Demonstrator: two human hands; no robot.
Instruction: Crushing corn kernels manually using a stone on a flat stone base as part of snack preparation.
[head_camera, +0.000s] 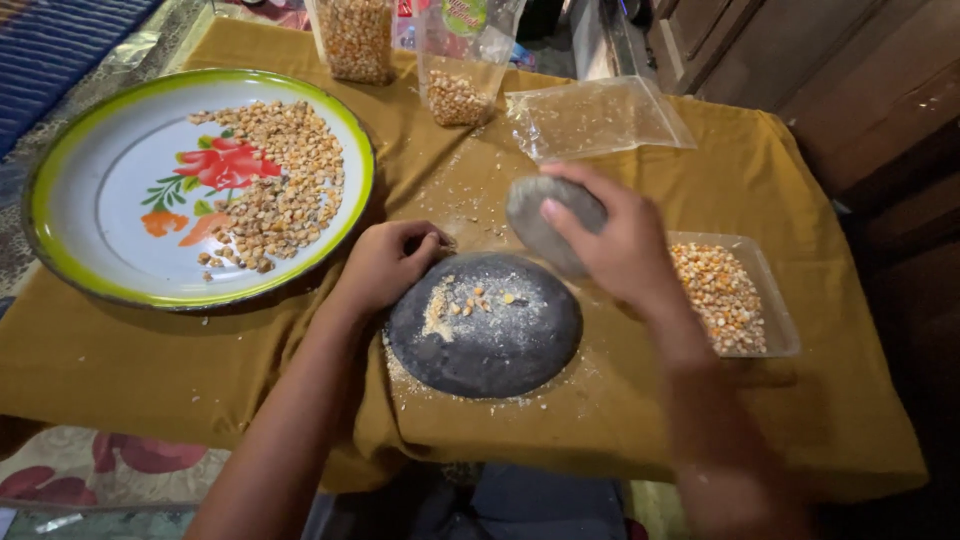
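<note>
Forearms reach in from the bottom edge. Right hand (625, 250) is clamped around a grey stone (545, 222), raised just above the dark round slab (485, 325) on the mustard cloth (200, 360). Left hand (385, 265) is curled closed at the slab's rim, steadying it; contents unclear. Cracked corn (470, 300) sits upper-centre on the slab. Best to bring the stone down flat on that corn, left fingers clear.

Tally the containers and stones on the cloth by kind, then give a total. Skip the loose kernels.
Plastic bags: 3 (one full of corn, one partly filled, one flat and nearly empty)
Round plate with flower print: 1
Clear plastic tray of corn: 1
Flat dark grinding stone: 1
Grey hand stone, held in the right hand: 1
Total: 7
</note>
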